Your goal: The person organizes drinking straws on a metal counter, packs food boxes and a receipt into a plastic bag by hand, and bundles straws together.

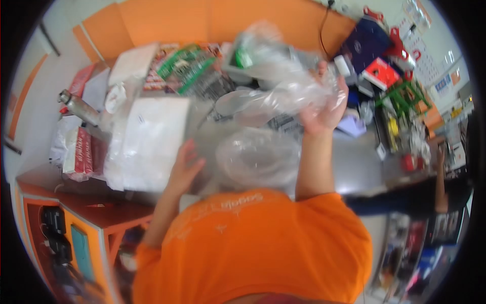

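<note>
My right hand [324, 111] is raised over the middle of the table and holds a crumpled clear plastic bag [283, 81], which stretches up and to the left, smeared by motion. Part of the plastic covers the fingers. My left hand [186, 169] is low beside a stack of white sheets in clear wrap [157, 126], its fingers apart and nothing in them. Between the two hands, a second clear plastic piece with a rounded outline [258, 157] lies on the metal tabletop [354, 162].
A metal bottle [81, 108] and a red-and-white box [83, 152] are at the left. Green packets [187, 68] and a grey bin [235, 68] line the back. A green rack [405, 99] stands right. Another person's arm [440, 177] shows at far right.
</note>
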`<state>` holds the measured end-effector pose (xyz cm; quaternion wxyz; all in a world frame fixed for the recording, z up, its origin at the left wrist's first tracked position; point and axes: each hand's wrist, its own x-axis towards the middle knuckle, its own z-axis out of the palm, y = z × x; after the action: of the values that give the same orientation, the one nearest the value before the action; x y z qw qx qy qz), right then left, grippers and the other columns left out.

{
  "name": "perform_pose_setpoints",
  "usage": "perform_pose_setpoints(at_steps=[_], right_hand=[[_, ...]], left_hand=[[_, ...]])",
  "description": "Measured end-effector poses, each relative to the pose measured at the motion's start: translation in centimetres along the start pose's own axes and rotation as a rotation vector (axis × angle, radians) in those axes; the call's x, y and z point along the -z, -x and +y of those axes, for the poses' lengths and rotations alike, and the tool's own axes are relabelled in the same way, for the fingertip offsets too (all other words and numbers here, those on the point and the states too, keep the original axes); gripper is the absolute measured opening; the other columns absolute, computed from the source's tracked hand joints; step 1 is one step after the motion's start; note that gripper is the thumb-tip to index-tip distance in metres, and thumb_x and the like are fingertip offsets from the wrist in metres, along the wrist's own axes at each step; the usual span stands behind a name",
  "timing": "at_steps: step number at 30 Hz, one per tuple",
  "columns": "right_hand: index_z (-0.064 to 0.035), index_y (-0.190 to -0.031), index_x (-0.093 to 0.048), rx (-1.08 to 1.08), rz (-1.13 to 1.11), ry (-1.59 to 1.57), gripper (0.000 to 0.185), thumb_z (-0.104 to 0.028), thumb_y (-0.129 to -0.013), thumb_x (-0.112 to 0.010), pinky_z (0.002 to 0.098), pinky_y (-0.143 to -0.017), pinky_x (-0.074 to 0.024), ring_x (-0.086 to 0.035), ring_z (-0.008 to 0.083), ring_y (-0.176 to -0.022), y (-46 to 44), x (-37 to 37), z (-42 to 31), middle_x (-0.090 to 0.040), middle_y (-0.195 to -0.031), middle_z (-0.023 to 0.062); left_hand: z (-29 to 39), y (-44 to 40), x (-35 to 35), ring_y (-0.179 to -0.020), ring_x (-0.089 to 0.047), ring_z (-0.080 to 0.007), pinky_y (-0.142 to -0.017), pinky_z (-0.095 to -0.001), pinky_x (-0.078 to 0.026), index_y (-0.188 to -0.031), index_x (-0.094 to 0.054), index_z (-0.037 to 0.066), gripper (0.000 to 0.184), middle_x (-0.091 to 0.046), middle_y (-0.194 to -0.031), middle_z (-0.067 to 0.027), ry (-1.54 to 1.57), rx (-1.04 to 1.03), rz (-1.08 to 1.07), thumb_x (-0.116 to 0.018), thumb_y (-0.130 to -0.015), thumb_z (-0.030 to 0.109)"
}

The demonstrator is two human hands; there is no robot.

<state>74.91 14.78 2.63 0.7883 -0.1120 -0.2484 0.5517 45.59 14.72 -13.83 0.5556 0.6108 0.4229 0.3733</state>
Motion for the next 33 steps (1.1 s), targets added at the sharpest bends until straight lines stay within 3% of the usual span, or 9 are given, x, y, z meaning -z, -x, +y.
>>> perform_pose_setpoints(at_steps=[2,3,6,14,17,22,24,27,33], right_hand=[[-0.0097,-0.117,-0.046,-0.151,-0.219,-0.184,0.044,-0.035,-0.081,-0.049,0.0370,-0.083,-0.0393,-0.049,0.0249,-0.094,2.5,8.3,0.2,-0.048,-0.118,0.0139],[-0.0108,-0.118,-0.044,-0.227,0.065,0.148,0.044,-0.029,-0.078,-0.052,0.0362,-0.085,-0.0376,-0.047,0.0259,-0.096,5.3,10.0,2.1,-0.045,-0.119,0.0127],[-0.0094,-0.111,-0.046,-0.101,-0.531,1.784,0.046,0.004,-0.068,-0.052,0.0336,-0.084,-0.0372,-0.045,0.0254,-0.092,12.2,15.4,5.8,-0.045,-0.105,0.0098],[-0.0005,-0.082,-0.060,-0.388,-0.572,1.786,0.016,-0.012,-0.073,-0.053,0.0417,-0.071,-0.0427,-0.054,0.0317,-0.076,12.0,14.5,10.3,-0.057,-0.084,0.0173],[-0.0005,-0.081,-0.064,-0.209,0.005,1.535,0.019,-0.014,-0.072,-0.053,0.0398,-0.073,-0.0452,-0.057,0.0330,-0.081,12.2,21.0,15.4,-0.060,-0.084,0.0207],[-0.0032,-0.088,-0.064,-0.531,-0.333,2.090,0.023,-0.013,-0.073,-0.049,0.0374,-0.075,-0.0461,-0.056,0.0315,-0.092,12.5,13.6,11.0,-0.060,-0.094,0.0178],[-0.0038,-0.089,-0.064,-0.517,-0.472,2.186,0.023,-0.013,-0.073,-0.050,0.0378,-0.077,-0.0456,-0.056,0.0317,-0.092,12.5,13.3,10.6,-0.059,-0.098,0.0175],[-0.0052,-0.090,-0.064,-0.413,-0.628,2.051,0.022,-0.015,-0.074,-0.051,0.0390,-0.080,-0.0443,-0.054,0.0318,-0.097,13.0,14.6,11.4,-0.056,-0.105,0.0172],[-0.0076,-0.095,-0.060,-0.238,-0.864,1.693,0.023,-0.019,-0.075,-0.058,0.0413,-0.082,-0.0417,-0.050,0.0314,-0.102,13.8,19.0,7.9,-0.054,-0.106,0.0167]], left_hand=[[-1.4,-1.3,-2.9,-0.105,-0.045,-0.0231,-0.081,-0.0340,-0.043,-0.131,-0.029,0.010,0.064,-0.039,-0.124,-0.0136,0.058,0.188,-0.074,-0.063,-0.078,0.019],[-2.0,-1.9,-3.8,-0.103,-0.047,-0.0228,-0.079,-0.0335,-0.044,-0.131,-0.029,0.011,0.064,-0.038,-0.124,-0.0140,0.102,0.329,-0.110,-0.063,-0.078,0.021],[-5.1,-3.1,-5.9,-0.098,-0.049,-0.0198,-0.075,-0.0299,-0.044,-0.130,-0.032,0.013,0.057,-0.042,-0.120,-0.0134,0.073,0.403,-0.166,-0.060,-0.081,0.021],[-10.1,-4.7,-8.4,-0.105,-0.046,-0.0212,-0.087,-0.0308,-0.039,-0.127,-0.033,0.000,0.046,-0.044,-0.118,-0.0144,0.180,0.170,-0.424,-0.050,-0.087,0.016],[-9.2,-4.1,-8.6,-0.114,-0.040,-0.0237,-0.095,-0.0338,-0.033,-0.128,-0.032,-0.001,0.049,-0.039,-0.124,-0.0167,-0.018,0.014,-0.340,-0.051,-0.086,0.017],[-0.3,-1.1,-6.6,-0.117,-0.037,-0.0278,-0.098,-0.0359,-0.030,-0.128,-0.032,-0.001,0.051,-0.036,-0.127,-0.0196,-0.421,-0.289,-0.113,-0.051,-0.084,0.014],[5.0,0.8,-7.7,-0.113,-0.042,-0.0311,-0.097,-0.0355,-0.031,-0.124,-0.039,0.000,0.044,-0.042,-0.123,-0.0196,-0.633,-0.841,-0.059,-0.050,-0.082,0.011],[3.8,-1.2,-11.3,-0.109,-0.045,-0.0325,-0.094,-0.0379,-0.034,-0.115,-0.048,0.001,0.034,-0.049,-0.116,-0.0179,-0.495,-0.589,-0.701,-0.047,-0.082,0.010],[-2.1,-3.5,-12.3,-0.103,-0.048,-0.0311,-0.087,-0.0412,-0.037,-0.102,-0.056,0.007,0.025,-0.055,-0.109,-0.0125,-0.871,-0.466,-0.578,-0.049,-0.078,0.014]])
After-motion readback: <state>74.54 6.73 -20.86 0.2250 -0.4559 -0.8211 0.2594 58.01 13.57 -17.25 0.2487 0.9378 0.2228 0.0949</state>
